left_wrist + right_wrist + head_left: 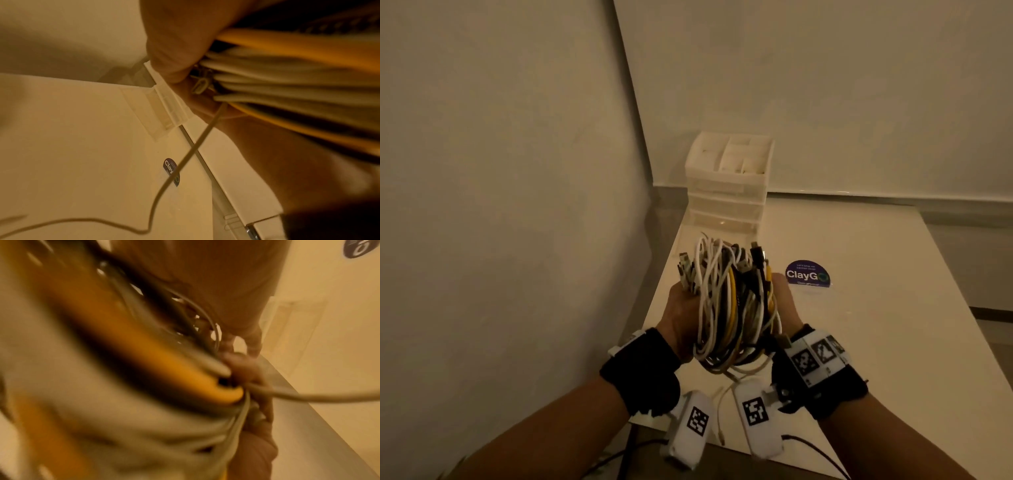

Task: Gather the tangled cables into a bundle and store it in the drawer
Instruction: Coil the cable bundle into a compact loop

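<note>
A coiled bundle of white, yellow and black cables (pixel 732 305) hangs above the white table, squeezed between both hands. My left hand (pixel 681 318) grips its left side, fingers wrapped under the strands (pixel 267 78). My right hand (pixel 786 308) holds its right side, and the right wrist view shows the yellow cable (pixel 144 344) close and blurred against the fingers (pixel 244 368). Plug ends stick up from the top of the bundle. A white drawer unit (pixel 727 192) stands at the table's far left corner; its drawers look pushed in. One loose white cable end (pixel 719 421) trails below the bundle.
A round dark ClayGo sticker (pixel 808 273) lies on the table (pixel 876 308) right of the bundle. The wall (pixel 500 171) runs close along the table's left edge. The drawer unit's top is an open organiser tray. A thin dark wire (pixel 164 183) dangles from the wrist gear.
</note>
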A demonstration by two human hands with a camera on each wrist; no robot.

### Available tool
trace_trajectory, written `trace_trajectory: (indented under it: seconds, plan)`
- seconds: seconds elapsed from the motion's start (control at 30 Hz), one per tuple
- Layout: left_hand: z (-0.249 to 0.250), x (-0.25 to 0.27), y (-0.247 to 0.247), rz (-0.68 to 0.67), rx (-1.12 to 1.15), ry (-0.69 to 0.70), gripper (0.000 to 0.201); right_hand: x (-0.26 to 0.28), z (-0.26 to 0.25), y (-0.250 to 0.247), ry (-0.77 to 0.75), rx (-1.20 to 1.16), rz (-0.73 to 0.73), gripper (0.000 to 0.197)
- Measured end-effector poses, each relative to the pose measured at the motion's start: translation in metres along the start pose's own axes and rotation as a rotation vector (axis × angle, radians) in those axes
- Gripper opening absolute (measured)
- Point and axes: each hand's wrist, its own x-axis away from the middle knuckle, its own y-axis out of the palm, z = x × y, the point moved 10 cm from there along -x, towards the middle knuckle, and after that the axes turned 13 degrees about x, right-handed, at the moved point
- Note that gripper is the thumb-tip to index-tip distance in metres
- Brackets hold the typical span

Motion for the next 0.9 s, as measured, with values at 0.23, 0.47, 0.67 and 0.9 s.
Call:
trace_trajectory:
  seconds: [0.23, 0.47, 0.67, 0.9]
  plan:
    - [-0.011, -0.015, -0.028, 0.073, 0.27, -0.156, 0.055, -0.02, 0.012, -0.024, 0.027, -0.358, -0.146, 0.061]
    - [0.001, -0.012, -0.042, 0.149, 0.322, -0.131, 0.034, -0.015, 0.049, -0.053, 0.022, 0.256, -0.076, 0.045]
    - [-0.004, -0.009, -0.061, 0.273, 0.266, -0.162, 0.041, 0.023, 0.056, -0.007, -0.012, 1.094, -0.366, 0.027]
    - [0.016, -0.001, -0.103, 0.401, 0.161, -0.17, 0.048, 0.095, 0.003, -0.034, -0.088, 1.503, -0.498, 0.01]
